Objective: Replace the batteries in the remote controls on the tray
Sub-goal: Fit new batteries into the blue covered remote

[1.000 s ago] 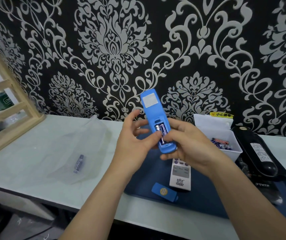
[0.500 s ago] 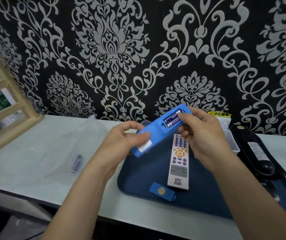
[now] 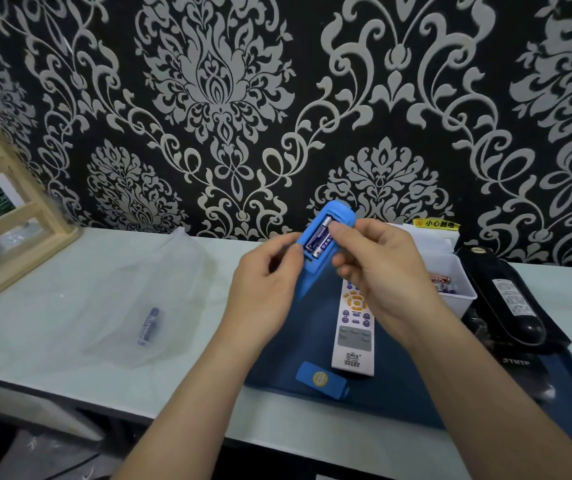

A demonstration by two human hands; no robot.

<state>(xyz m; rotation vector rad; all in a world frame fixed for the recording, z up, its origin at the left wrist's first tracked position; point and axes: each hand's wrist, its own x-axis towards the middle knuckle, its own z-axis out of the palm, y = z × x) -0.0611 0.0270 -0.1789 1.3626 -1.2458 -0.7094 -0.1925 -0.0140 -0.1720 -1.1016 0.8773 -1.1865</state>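
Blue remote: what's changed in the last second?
The blue remote was turned end for end: its open battery bay, low before, now points up. The left hand now holds its lower end; the right hand moved up, thumb on the batteries. White remote, blue cover and bagged battery stayed put.

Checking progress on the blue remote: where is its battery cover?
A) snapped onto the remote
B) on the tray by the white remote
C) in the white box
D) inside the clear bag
B: the battery cover lies on the tray beside the white remote's near end.
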